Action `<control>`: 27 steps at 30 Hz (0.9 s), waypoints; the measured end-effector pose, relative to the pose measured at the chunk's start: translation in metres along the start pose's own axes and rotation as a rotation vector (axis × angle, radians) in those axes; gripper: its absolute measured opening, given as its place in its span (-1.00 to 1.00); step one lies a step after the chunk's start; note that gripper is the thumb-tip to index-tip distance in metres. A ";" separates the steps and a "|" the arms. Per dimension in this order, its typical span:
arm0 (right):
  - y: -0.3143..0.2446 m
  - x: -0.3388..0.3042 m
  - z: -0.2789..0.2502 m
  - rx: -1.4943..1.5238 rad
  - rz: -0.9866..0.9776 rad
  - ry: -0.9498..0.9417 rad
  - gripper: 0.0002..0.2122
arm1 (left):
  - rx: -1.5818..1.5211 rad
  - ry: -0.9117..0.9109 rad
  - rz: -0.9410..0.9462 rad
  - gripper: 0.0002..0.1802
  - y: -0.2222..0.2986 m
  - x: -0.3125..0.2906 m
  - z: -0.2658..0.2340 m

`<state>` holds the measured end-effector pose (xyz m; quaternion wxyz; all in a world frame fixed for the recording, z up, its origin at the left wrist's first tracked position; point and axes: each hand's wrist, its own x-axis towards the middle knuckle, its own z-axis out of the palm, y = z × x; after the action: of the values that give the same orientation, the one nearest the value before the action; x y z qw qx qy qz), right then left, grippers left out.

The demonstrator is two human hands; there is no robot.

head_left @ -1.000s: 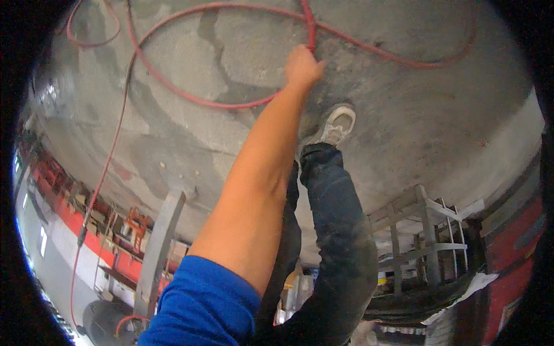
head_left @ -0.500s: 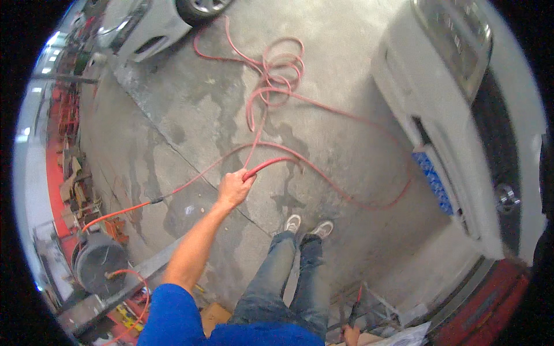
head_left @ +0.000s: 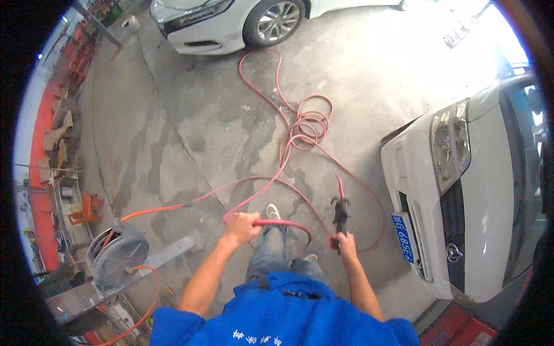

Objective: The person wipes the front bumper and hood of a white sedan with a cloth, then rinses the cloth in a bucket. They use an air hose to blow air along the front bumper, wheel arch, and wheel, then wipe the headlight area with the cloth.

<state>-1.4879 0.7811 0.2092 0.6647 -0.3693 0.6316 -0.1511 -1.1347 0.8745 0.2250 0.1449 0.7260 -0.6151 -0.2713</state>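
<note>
My left hand is closed around the red hose. A short length of it curves right from that fist, and the rest runs up to loose loops on the floor. My right hand grips a black tool, held upright with a thin red tip pointing away from me. What kind of tool it is cannot be made out for certain. An orange hose joins the red line at a dark coupling and leads back to a round grey hose reel at the left.
A white car stands at the far side, its front wheel beside the hose. Another white vehicle, with a blue plate, is close on the right. Left of me are an orange stand and clutter along the wall. Hose loops cross the concrete floor.
My right hand has come up from the lower edge to the right of my legs, bringing the black tool. The left hand still grips the hose. The view has shifted.
</note>
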 end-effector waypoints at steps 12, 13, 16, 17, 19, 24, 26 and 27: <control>-0.152 0.063 0.127 -0.227 -0.046 -0.156 -0.85 | -0.297 0.472 -0.789 -0.49 -0.158 -0.031 0.003; -0.166 0.067 0.140 -0.226 -0.034 -0.147 -0.85 | -0.317 0.540 -0.828 -0.48 -0.165 -0.031 -0.007; -0.196 0.093 0.169 -0.273 -0.027 -0.201 -0.85 | -0.419 0.714 -0.923 -0.44 -0.178 -0.032 -0.044; -0.204 0.104 0.178 -0.295 -0.028 -0.230 -0.85 | -0.365 0.738 -0.948 -0.45 -0.187 -0.034 -0.050; -0.222 0.131 0.203 -0.312 -0.030 -0.288 -0.84 | -0.244 0.784 -1.003 -0.45 -0.210 -0.047 -0.066; -0.277 0.236 0.233 -0.494 -0.051 -0.413 -0.81 | -0.190 0.867 -1.101 -0.48 -0.221 -0.036 -0.132; -0.310 0.263 0.250 -0.523 -0.065 -0.447 -0.79 | -0.136 0.870 -1.128 -0.48 -0.211 -0.016 -0.164; -0.328 0.279 0.256 -0.610 -0.069 -0.455 -0.77 | -0.112 0.870 -1.133 -0.48 -0.211 -0.005 -0.179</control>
<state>-1.1135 0.4486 0.2118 0.6422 -0.5952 0.4709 0.1074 -0.8613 0.9001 0.2566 0.2509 0.9677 -0.0151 -0.0221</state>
